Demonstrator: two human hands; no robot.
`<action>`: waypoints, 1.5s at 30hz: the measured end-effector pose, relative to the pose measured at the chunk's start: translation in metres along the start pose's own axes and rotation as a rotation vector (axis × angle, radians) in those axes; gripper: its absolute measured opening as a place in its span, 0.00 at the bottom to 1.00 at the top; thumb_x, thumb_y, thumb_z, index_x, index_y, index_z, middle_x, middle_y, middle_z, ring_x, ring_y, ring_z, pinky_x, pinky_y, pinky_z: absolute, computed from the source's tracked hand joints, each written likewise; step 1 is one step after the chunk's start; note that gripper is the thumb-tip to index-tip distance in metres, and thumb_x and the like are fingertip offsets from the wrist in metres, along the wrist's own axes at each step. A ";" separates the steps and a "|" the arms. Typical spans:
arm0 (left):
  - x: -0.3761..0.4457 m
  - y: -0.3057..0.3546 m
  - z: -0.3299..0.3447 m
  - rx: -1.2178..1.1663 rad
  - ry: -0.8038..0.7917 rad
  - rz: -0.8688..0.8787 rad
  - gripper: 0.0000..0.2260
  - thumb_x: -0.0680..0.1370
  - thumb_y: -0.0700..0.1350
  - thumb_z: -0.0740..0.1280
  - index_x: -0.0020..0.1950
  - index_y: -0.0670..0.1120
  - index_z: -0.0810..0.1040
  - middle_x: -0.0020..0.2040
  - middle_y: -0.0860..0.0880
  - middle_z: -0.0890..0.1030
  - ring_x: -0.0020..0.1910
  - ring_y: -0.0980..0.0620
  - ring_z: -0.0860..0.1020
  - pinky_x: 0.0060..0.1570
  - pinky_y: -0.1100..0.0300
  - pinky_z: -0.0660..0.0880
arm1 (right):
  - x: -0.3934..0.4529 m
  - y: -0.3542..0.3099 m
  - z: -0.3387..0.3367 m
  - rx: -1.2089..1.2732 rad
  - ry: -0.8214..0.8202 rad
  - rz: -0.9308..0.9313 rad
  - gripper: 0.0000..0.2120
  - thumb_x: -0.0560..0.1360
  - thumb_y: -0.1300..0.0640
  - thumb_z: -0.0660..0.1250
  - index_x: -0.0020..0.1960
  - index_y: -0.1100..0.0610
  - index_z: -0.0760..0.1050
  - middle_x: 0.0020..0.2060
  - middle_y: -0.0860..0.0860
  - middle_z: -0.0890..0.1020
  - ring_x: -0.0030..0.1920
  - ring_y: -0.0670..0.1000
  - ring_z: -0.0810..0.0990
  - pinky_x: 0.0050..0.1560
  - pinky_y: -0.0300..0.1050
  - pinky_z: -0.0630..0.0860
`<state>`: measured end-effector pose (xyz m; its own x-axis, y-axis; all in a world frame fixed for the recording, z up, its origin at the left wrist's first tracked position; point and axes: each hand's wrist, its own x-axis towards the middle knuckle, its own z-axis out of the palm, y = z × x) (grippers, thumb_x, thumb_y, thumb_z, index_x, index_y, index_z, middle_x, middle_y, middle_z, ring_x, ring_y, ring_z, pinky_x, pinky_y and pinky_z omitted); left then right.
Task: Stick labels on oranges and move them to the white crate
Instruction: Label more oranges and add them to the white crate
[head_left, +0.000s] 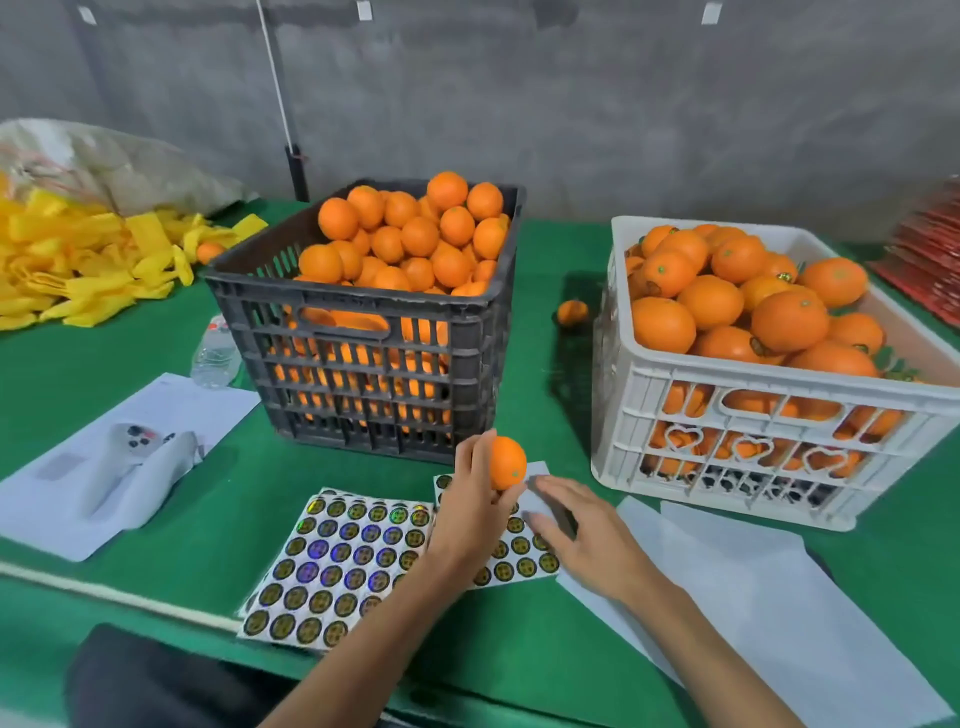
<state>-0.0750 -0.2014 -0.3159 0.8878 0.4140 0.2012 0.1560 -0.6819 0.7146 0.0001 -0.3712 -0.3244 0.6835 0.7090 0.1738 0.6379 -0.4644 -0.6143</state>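
**One orange up, the next sticker within reach**

Far left, a heap of yellow foam sleeves (78, 260) spills over the green table (156, 519), soft and crumpled, probably wrapping kept for a later stage. Nearer me a clear plastic bottle (214, 358) lies on its side, and a white handheld device (130, 462) sits on white paper (171, 405), out of the working lane.

The dark slatted crate (363, 332) is piled over its rim with smooth, glossy oranges; I take it as the supply, since it stands just beyond the sticker sheets. The full label sheet (337, 566) lies flat at the table edge, rows of round holographic stickers that catch the light. A second sheet (514, 545) beside it is partly stripped, its far end bare backing.

Above that sheet the left hand (470, 499) grips one orange (506, 463), fingers curled round its side, stem dimple turned to the right so the skin is open for a label. The right hand (582, 535) lies over the stripped sheet with fingers stretched and loosely apart, holding nothing I can see; it looks to be going for a sticker.

A lone orange (572, 312) sits on the table between the crates. The white crate (769, 415), lattice walls with heart cut-outs, is already heaped with fruit. Blank backing sheets (753, 587) fan out before it, and red packets (930, 270) are stacked far right.
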 end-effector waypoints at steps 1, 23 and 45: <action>-0.002 -0.005 0.003 0.027 -0.001 0.017 0.31 0.81 0.50 0.70 0.78 0.51 0.58 0.75 0.51 0.59 0.56 0.47 0.80 0.52 0.51 0.80 | -0.006 0.005 0.003 -0.015 -0.057 0.001 0.29 0.79 0.36 0.65 0.76 0.47 0.69 0.73 0.38 0.70 0.72 0.39 0.66 0.74 0.43 0.64; 0.000 -0.022 0.024 0.185 0.046 0.146 0.30 0.81 0.50 0.67 0.79 0.56 0.55 0.75 0.51 0.59 0.67 0.46 0.73 0.51 0.52 0.81 | -0.016 0.010 0.002 -0.194 0.020 -0.275 0.19 0.81 0.38 0.64 0.52 0.50 0.85 0.52 0.38 0.76 0.49 0.43 0.71 0.44 0.39 0.72; -0.002 -0.019 0.021 0.142 0.022 0.121 0.31 0.81 0.50 0.68 0.79 0.57 0.54 0.75 0.51 0.58 0.66 0.46 0.72 0.51 0.49 0.81 | -0.021 -0.001 0.006 -0.220 0.120 -0.203 0.09 0.79 0.53 0.67 0.43 0.53 0.82 0.45 0.41 0.77 0.44 0.43 0.71 0.42 0.43 0.74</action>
<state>-0.0709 -0.2014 -0.3441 0.8942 0.3361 0.2958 0.1099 -0.8053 0.5826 -0.0168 -0.3829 -0.3321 0.5629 0.7372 0.3738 0.8182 -0.4328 -0.3785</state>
